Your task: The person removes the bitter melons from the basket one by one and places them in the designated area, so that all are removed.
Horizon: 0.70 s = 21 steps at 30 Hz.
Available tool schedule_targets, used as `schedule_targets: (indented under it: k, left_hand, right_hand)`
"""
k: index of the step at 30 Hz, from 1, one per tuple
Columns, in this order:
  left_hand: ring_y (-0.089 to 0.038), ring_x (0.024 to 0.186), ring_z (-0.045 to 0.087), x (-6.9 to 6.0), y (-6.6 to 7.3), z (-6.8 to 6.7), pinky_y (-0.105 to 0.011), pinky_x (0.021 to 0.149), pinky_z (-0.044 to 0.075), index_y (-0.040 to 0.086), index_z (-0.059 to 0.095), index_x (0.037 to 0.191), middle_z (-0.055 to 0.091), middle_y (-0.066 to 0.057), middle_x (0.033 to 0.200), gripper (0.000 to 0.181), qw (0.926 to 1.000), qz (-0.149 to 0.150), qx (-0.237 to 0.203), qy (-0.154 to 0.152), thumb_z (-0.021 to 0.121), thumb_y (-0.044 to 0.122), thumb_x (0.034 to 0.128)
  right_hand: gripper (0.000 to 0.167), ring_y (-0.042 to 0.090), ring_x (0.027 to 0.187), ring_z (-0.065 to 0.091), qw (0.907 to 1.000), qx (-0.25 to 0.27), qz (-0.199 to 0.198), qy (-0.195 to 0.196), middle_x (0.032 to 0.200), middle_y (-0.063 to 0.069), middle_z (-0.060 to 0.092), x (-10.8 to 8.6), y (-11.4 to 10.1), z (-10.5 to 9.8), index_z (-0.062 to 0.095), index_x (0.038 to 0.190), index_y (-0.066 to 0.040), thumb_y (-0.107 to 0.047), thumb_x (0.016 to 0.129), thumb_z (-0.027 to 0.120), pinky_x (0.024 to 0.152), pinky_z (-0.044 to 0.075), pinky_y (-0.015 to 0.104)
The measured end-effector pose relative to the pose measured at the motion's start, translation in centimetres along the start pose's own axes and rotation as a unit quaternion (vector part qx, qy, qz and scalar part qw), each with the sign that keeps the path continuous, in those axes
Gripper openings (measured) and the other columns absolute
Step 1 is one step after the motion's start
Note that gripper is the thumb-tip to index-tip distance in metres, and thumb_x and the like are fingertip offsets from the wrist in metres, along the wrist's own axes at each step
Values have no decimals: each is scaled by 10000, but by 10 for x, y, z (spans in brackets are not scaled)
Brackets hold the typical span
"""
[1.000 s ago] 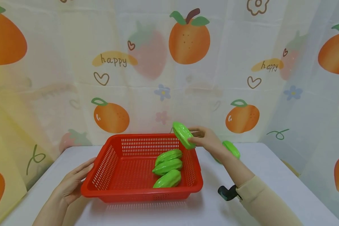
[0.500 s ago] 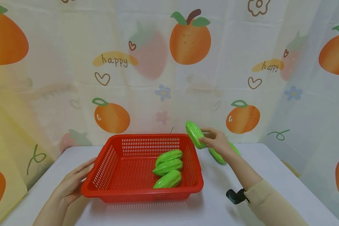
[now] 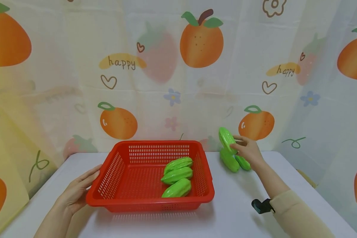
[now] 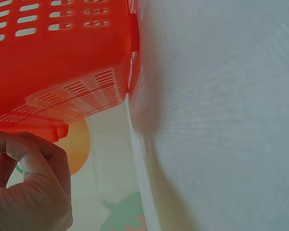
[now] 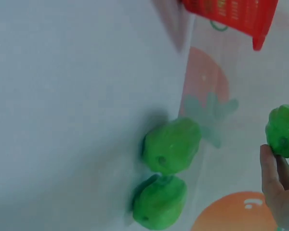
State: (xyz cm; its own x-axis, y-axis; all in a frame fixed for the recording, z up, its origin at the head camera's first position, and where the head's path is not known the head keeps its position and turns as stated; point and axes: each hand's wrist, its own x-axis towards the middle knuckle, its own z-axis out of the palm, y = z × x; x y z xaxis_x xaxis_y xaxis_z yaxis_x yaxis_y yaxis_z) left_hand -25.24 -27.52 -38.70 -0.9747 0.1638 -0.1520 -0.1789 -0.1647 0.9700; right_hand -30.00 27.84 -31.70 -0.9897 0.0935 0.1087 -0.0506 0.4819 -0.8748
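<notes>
My left hand (image 3: 77, 191) holds the left rim of a red plastic basket (image 3: 150, 203); bent fingers (image 4: 48, 159) meet that rim in the left wrist view. Three ribbed green bitter melons (image 3: 177, 177) lie in a row along the basket's right side. Raised above the back of the table, another bitter melon (image 3: 227, 139) is pinched between the thumb and fingers of my right hand (image 3: 250, 152). Just beneath it, two more bitter melons (image 5: 171, 147) rest side by side on the white table, to the right of the basket.
A white cloth covers the table (image 3: 226, 211). Right behind it hangs a curtain (image 3: 202, 99) printed with oranges and strawberries. A dark device (image 3: 261, 206) is strapped to my right wrist at the beige sleeve (image 3: 297, 215).
My right hand has carried the bitter melon rightward, from over the basket's back right corner to above the two on the table. My left hand and the basket have stayed put.
</notes>
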Motion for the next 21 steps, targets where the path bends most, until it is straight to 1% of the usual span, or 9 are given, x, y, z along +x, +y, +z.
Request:
schedule_targets:
  k: [3,5,7,10,13,15,18,21]
  left_hand:
    - [-48,880,671,0,0,0,-285,746,588,532,678,991,708,202,979,304,10000,-2,18,-13,478,310,1046]
    - [-50,878,673,0,0,0,-287,744,589,531,679,992,709,200,979,308,10000,5,6,-29,474,308,1047]
    - [-52,874,676,0,0,0,-288,741,589,529,681,995,710,197,979,312,10000,13,-29,-54,471,306,1049]
    - [-57,867,680,1,0,0,-289,738,590,524,687,996,713,192,978,319,9999,37,-73,-79,467,299,1050]
    - [-56,866,680,1,0,1,-288,738,591,523,689,995,714,193,976,316,9999,42,-82,-78,470,302,1049]
    - [-54,871,678,2,0,0,-287,740,591,523,688,999,714,194,979,315,9999,52,-77,-97,470,302,1049]
    - [-46,871,676,1,0,0,-284,737,589,524,687,1005,714,194,979,324,9999,75,-73,-137,463,295,1052]
    - [-44,872,676,2,0,0,-282,736,586,522,686,1010,715,192,980,329,9998,91,-67,-171,459,288,1054]
  right_hand:
    - [588,331,1240,574,9999,19,107,48,1472,266,474,2,7,-7,396,1500,-49,-266,989,589,936,565,330]
    - [594,277,1168,606,9998,8,177,90,1478,271,462,2,10,-11,381,1509,-48,-265,993,581,944,565,349]
    - [601,245,1142,609,9996,-7,234,138,1487,281,445,3,13,-16,365,1515,-40,-256,994,574,940,568,354]
    - [613,217,1112,615,9992,0,310,233,1495,296,428,3,19,-23,348,1518,-22,-246,992,569,889,582,304]
    - [625,244,1152,600,9987,-3,398,334,1500,297,421,4,28,-30,335,1521,-12,-254,993,564,840,586,252]
    - [629,252,1162,595,9979,0,478,429,1496,295,426,4,35,-35,326,1524,-7,-260,997,558,829,587,241]
    - [630,271,1158,603,9960,-32,625,640,1484,303,437,6,47,-40,321,1523,1,-256,997,554,809,588,230]
    - [629,292,1145,612,9924,-123,800,924,1465,308,457,8,60,-45,330,1515,11,-260,994,555,757,580,193]
